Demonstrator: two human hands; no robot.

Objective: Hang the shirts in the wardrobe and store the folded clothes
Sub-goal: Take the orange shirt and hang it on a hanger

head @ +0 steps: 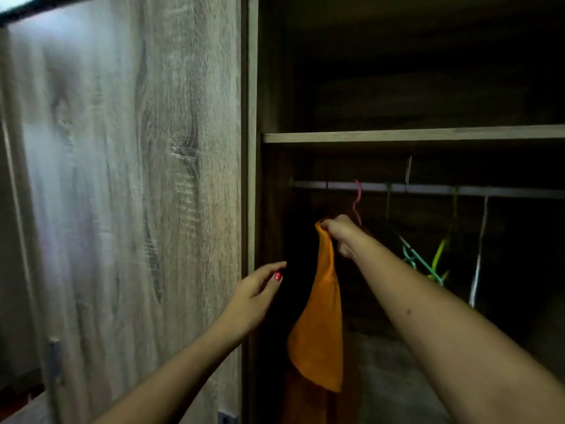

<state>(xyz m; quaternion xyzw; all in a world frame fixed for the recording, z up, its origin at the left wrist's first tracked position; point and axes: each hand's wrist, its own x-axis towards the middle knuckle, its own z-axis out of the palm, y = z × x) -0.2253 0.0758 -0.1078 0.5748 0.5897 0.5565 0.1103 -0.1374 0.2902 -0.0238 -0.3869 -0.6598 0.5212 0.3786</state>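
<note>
An orange shirt [321,325] hangs down inside the dark wardrobe, below a pink hanger [356,203] hooked on the metal rail [434,188]. My right hand [342,234] is shut on the top of the shirt, right at the hanger's lower end. My left hand [260,292] is open, fingers stretched toward the dark gap just left of the shirt, beside the wardrobe's inner edge. How the shirt sits on the hanger is hidden by my right hand.
A wood-grain door panel [128,209] fills the left half. Above the rail runs a shelf [412,135]. Further right on the rail hang empty hangers: a teal one [412,258], a yellow-green one [440,249] and a pale one [480,249].
</note>
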